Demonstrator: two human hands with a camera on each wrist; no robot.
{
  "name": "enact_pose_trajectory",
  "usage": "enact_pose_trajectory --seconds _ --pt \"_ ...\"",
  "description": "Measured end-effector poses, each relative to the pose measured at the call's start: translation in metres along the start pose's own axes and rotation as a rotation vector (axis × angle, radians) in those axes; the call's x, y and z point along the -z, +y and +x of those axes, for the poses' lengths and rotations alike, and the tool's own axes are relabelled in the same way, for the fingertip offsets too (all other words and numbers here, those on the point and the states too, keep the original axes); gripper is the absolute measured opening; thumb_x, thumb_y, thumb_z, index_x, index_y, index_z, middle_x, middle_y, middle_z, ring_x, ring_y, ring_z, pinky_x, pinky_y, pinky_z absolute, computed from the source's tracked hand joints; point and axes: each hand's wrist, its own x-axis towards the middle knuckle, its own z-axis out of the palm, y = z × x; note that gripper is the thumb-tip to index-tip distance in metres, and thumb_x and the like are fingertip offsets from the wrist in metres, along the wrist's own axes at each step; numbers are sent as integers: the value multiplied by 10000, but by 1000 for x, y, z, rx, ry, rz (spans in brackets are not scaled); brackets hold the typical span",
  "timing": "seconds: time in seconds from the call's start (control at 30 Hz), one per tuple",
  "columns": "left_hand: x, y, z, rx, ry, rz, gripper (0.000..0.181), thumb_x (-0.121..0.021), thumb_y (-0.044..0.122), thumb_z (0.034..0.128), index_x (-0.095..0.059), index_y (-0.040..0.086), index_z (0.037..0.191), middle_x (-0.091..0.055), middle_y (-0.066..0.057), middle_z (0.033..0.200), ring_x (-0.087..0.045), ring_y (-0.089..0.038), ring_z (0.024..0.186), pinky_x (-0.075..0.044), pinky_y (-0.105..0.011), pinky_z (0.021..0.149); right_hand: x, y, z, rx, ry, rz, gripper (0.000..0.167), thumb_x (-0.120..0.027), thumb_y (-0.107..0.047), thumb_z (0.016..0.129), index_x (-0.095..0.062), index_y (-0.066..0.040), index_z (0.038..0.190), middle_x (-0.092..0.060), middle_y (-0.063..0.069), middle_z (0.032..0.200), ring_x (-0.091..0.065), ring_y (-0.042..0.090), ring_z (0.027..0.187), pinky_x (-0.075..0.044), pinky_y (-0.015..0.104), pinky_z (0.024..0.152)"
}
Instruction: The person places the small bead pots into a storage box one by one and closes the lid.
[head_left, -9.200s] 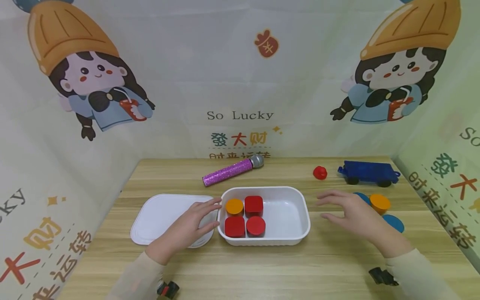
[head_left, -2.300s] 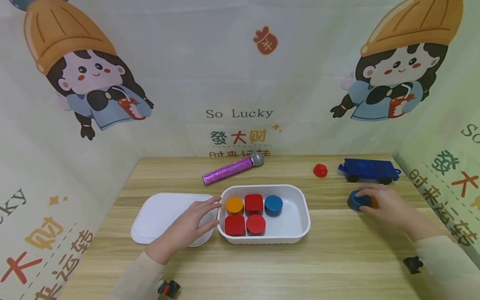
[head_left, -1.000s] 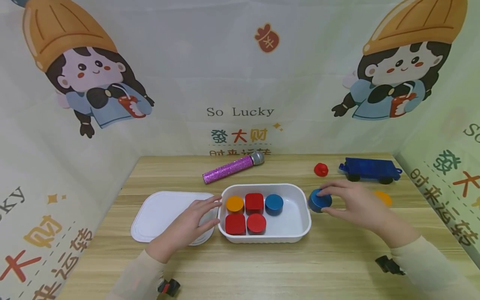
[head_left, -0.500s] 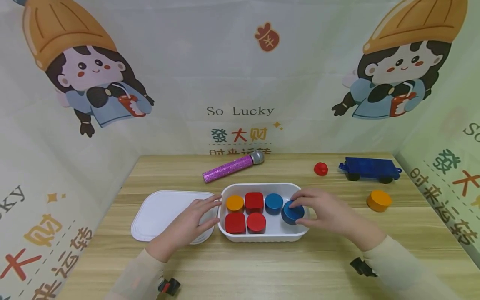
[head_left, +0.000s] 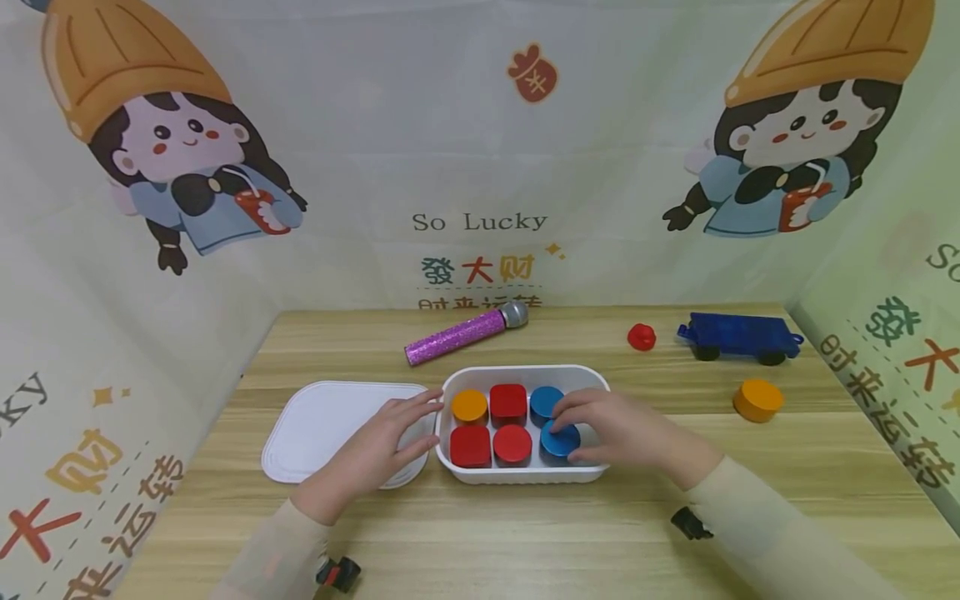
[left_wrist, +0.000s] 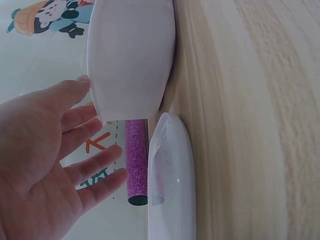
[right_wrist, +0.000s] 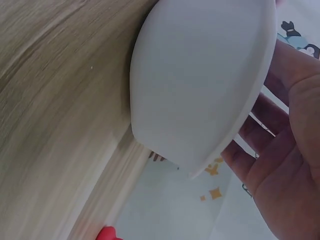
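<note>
My right hand (head_left: 630, 429) reaches over the right rim of a white box (head_left: 525, 477). Its thumb and fingers pinch a round blue block (head_left: 558, 447) inside, in the front row beside a round red block (head_left: 512, 445). Behind it sits another round blue block (head_left: 547, 402), partly covered by the fingers. A square red block (head_left: 507, 402), another square red block (head_left: 470, 447) and a round orange block (head_left: 469, 406) fill the left part. My left hand (head_left: 367, 454) touches the box's left rim with loosely extended fingers. In both wrist views the box wall (left_wrist: 131, 60) hides the blocks.
A white lid (head_left: 322, 425) lies left of the box, partly under my left forearm. Behind stand a purple glittery toy microphone (head_left: 457, 337), a small red piece (head_left: 641, 337) and a blue toy wagon (head_left: 741, 336). A round orange block (head_left: 758, 401) sits at the right.
Both blue blocks have gone from the table at the right into the box. My right hand carried the second one leftward and set it lower, toward the front row. My left hand has stayed put.
</note>
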Motion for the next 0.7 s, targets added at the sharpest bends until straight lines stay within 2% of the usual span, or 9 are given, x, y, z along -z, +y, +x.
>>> enact_pose_trajectory --seconds 0.5,0.7 --pt "-1 -2 1 3 -1 2 531 -668 352 1013 -560 148 1491 -460 -62 1620 -482 -324 1429 -430 -553 1174 -9 3 11 3 -43 -10 332 -851 -245 867 -778 -178 1184 -693 34 1335 -615 277 1280 -558 482 1058" --pt "-1 -2 1 -6 3 0 528 -674 340 1010 -565 135 1484 -469 -71 1613 -487 -328 1424 -430 -552 1174 -9 5 9 -11 -53 24 329 -841 -223 876 -773 -191 1197 -685 22 1364 -601 286 1307 -546 496 1073"
